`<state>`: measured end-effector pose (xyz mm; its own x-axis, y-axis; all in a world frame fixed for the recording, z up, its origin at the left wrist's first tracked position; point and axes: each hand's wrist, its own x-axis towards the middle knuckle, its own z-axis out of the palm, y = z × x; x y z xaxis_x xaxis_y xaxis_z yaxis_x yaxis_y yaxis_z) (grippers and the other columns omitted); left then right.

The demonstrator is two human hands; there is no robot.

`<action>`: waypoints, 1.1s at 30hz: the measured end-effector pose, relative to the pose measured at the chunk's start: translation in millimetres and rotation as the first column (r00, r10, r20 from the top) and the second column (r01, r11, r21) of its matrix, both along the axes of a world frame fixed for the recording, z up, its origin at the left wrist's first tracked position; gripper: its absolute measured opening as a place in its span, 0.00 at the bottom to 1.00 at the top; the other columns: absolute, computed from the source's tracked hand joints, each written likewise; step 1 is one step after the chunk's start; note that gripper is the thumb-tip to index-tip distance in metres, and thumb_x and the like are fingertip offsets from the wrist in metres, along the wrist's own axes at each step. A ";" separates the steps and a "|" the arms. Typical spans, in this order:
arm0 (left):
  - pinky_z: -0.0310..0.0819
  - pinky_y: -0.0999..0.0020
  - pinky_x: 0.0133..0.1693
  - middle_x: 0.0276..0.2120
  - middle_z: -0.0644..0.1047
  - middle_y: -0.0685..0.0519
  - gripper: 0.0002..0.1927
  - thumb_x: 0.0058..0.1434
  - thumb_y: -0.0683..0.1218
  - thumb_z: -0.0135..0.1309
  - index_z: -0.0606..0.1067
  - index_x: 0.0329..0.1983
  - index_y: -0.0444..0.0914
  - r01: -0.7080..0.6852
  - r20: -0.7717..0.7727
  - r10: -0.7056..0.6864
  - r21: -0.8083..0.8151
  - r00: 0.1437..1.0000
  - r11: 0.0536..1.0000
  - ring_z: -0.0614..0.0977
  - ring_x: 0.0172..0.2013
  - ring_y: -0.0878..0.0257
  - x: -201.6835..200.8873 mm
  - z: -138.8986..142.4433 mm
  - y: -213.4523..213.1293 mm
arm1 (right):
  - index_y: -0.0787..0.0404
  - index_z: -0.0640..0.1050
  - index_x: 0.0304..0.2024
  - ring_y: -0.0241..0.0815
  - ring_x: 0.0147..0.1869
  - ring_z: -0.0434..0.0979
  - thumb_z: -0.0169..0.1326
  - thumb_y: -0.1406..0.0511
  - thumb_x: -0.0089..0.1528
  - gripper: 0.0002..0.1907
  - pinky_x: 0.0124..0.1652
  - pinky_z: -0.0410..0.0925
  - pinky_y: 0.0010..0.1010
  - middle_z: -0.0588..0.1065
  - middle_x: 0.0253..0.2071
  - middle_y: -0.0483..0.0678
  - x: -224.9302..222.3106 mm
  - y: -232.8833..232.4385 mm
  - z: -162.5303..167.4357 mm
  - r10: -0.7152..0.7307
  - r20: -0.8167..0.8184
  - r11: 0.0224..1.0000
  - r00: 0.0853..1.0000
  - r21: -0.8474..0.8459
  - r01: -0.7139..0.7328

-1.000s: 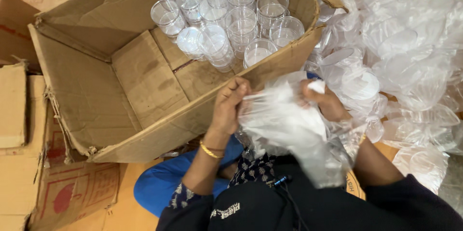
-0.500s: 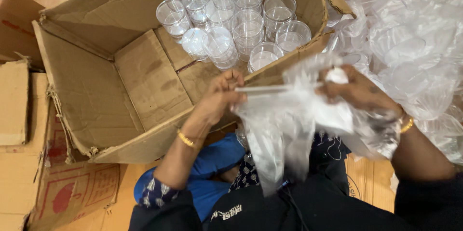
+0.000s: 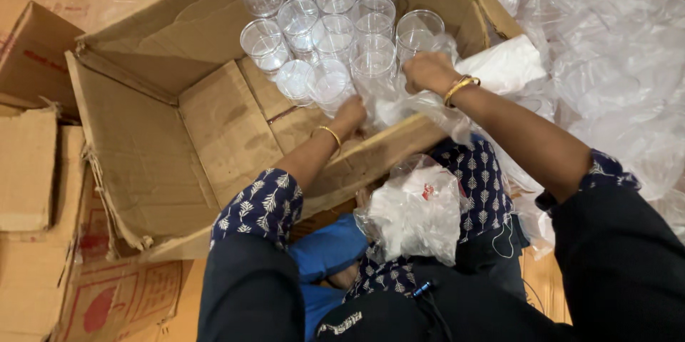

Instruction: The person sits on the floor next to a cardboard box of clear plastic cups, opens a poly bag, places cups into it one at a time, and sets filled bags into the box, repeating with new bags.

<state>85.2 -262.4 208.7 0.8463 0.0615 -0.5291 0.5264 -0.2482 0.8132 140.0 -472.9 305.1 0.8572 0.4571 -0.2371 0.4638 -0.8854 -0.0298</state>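
Observation:
Both my arms reach into a large open cardboard box (image 3: 143,163). My left hand (image 3: 351,112) and my right hand (image 3: 426,71) grip a clear plastic bag (image 3: 399,103) and hold it down inside the box, beside several clear plastic cups (image 3: 335,28) that stand packed at the box's far end. Whether a cup sits inside the bag is unclear. A gold bangle shows on each wrist.
A bundle of white plastic bags (image 3: 414,213) lies in my lap. A heap of clear plastic wrappers (image 3: 614,63) spreads out on the right. Flattened cardboard boxes (image 3: 28,171) lie on the left. The near half of the box floor is bare cardboard.
My hands have moved from in front of the box's near wall forward into the box, taking the clear bag with them down to the cups.

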 end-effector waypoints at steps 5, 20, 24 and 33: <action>0.80 0.48 0.30 0.43 0.79 0.41 0.14 0.63 0.40 0.51 0.77 0.51 0.34 0.150 0.113 -0.123 -0.276 0.986 0.949 0.82 0.37 0.47 -5.4 -34.2 -8.4 | 0.57 0.84 0.40 0.56 0.51 0.81 0.60 0.62 0.50 0.15 0.46 0.73 0.48 0.81 0.42 0.55 2.8 -2.0 -11.5 0.049 -0.057 0.998 0.997 -0.029 -0.050; 0.83 0.44 0.25 0.52 0.74 0.43 0.20 0.69 0.47 0.40 0.61 0.63 0.42 -0.048 -0.043 0.033 -0.417 0.999 0.908 0.82 0.42 0.41 -23.1 -6.4 -15.5 | 0.65 0.81 0.39 0.56 0.45 0.80 0.56 0.59 0.57 0.16 0.44 0.70 0.44 0.79 0.40 0.60 0.5 -38.6 -32.0 0.140 -0.198 0.864 0.970 0.504 -0.022; 0.82 0.43 0.27 0.52 0.73 0.47 0.20 0.66 0.46 0.40 0.64 0.61 0.42 -0.178 -0.065 0.167 -0.468 0.984 0.866 0.80 0.45 0.43 -21.0 11.8 -13.2 | 0.66 0.81 0.39 0.54 0.43 0.80 0.55 0.59 0.59 0.16 0.43 0.70 0.42 0.79 0.39 0.59 2.6 -42.8 -32.1 0.121 -0.177 0.811 0.977 0.586 0.006; 0.61 0.75 0.31 0.33 0.69 0.58 0.03 0.69 0.37 0.47 0.69 0.43 0.38 -0.013 0.449 0.335 -0.581 0.828 0.814 0.66 0.31 0.69 -46.2 101.1 -22.8 | 0.67 0.82 0.44 0.50 0.39 0.80 0.54 0.60 0.62 0.17 0.42 0.70 0.43 0.81 0.37 0.59 -52.8 -84.4 34.3 -0.244 -0.322 0.681 0.915 0.615 0.398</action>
<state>38.9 -285.1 309.8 0.9966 0.0816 -0.0146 -0.0159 0.3610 0.9324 87.2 -557.3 339.4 0.9497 0.2658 -0.1657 0.0700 -0.6956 -0.7151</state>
